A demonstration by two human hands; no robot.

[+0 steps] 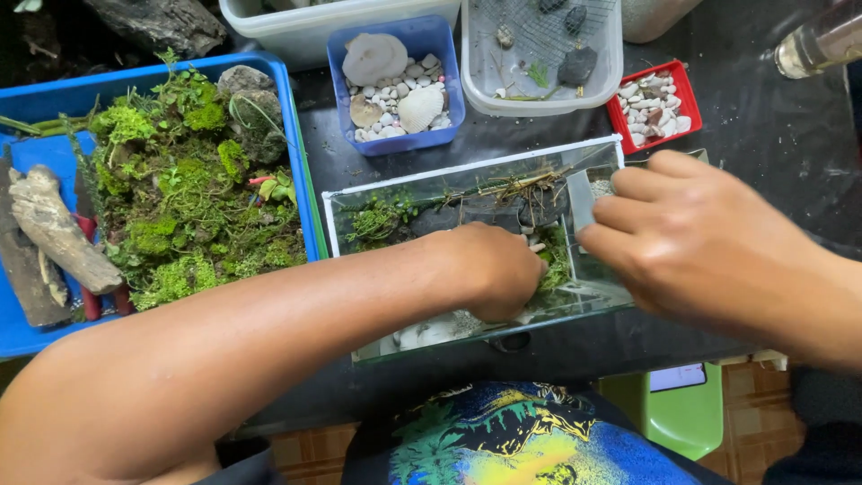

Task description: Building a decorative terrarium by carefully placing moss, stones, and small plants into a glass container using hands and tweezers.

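1. Glass tank (467, 175) sits on the dark table (772, 135), in the middle, just in front of the person's lap.
2. The left hand (489, 269) is down inside the tank, its fingers curled into the moss clump (555, 260) at the right end; whether they pinch it or only press it I cannot tell.
3. The right hand (691, 238) is at the tank's right end, fingers bent around the glass wall or a small pale piece there; the exact grip is hidden.
4. Already in the tank: a green tuft (377, 220) at the left end, dry roots (525, 187) along the back, white pebbles (422, 334) along the near side.
5. By my judgement the planting is partly done: dark bare bottom shows between the greenery.
6. Plenty of stock remains: the blue tray (301, 144) to the left is heaped with moss and driftwood (58, 233), the blue tub (395, 144) behind holds shells and pebbles, and the red tub (687, 94) holds small stones.
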